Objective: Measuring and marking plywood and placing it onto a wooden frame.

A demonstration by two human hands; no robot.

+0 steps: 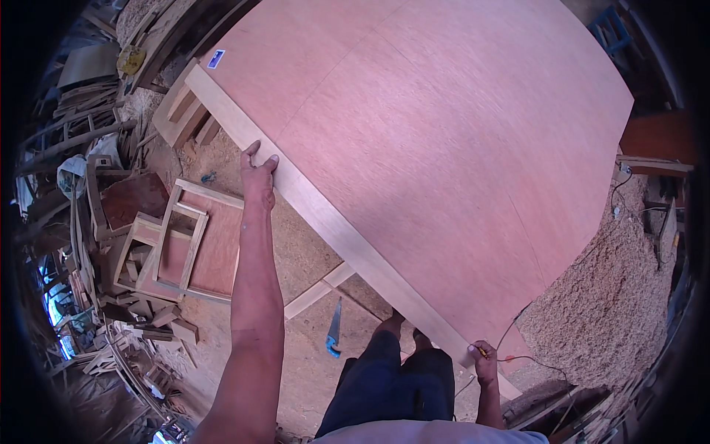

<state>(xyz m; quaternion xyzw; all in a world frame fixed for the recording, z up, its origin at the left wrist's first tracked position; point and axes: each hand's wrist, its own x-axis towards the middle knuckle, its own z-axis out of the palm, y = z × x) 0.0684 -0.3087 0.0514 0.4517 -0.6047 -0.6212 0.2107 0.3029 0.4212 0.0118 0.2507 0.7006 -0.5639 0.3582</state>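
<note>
A long, pale wooden plank (325,214) lies slantwise along the near edge of a large reddish plywood sheet (444,140). My left hand (259,177) grips the plank's near edge toward its far left end, with the thumb on top; some of its fingers are hidden. At the plank's near right end, my right hand (484,362) is closed around a small yellow thing, too small to name, and rests against the wood. The plywood has a small blue-and-white sticker (216,59) near its far left corner and faint lines across its face.
A handsaw (335,329) with a blue handle lies on the floor by my legs. Framed wooden panels (211,244) and scrap wood (166,318) lie to the left. Sawdust (599,311) is heaped at right, near a thin cable (543,363).
</note>
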